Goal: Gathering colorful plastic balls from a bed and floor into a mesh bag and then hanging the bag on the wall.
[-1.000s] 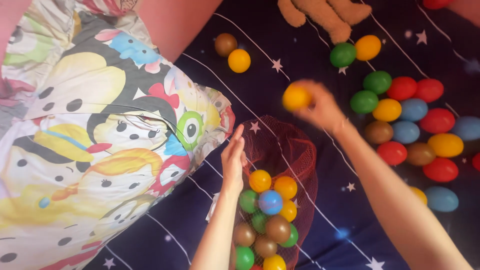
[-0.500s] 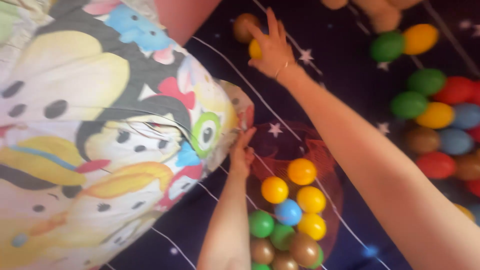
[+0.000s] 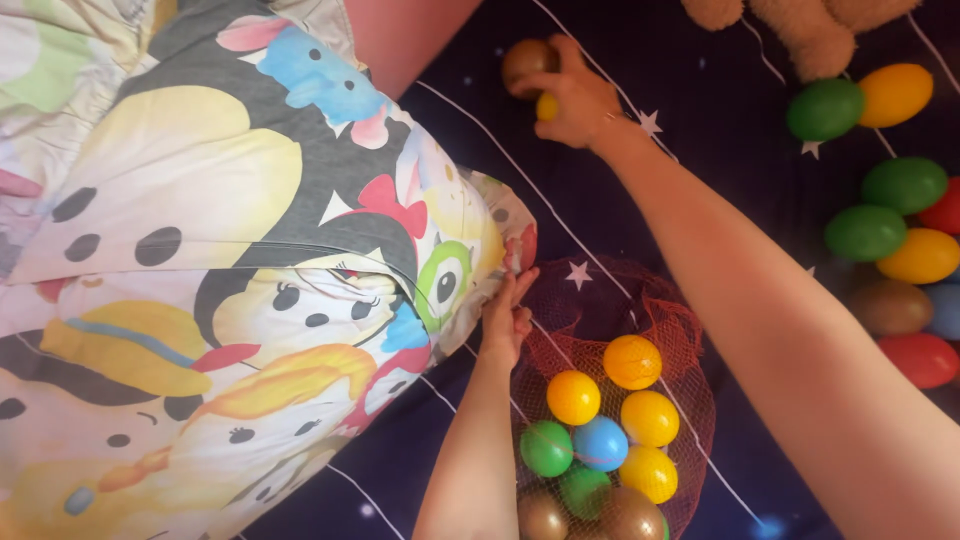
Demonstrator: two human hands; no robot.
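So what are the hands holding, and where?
Right hand grips a yellow ball from above, touching a brown ball. Left hand holds the red net bag by its rim.

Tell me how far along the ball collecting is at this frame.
Partly done. The red net bag already holds a pile of balls. In hand: the right hand closes on a yellow ball beside a brown ball, while the left hand holds the bag's mouth open. Left: the brown ball and the loose balls on the dark star-print sheet at the right.
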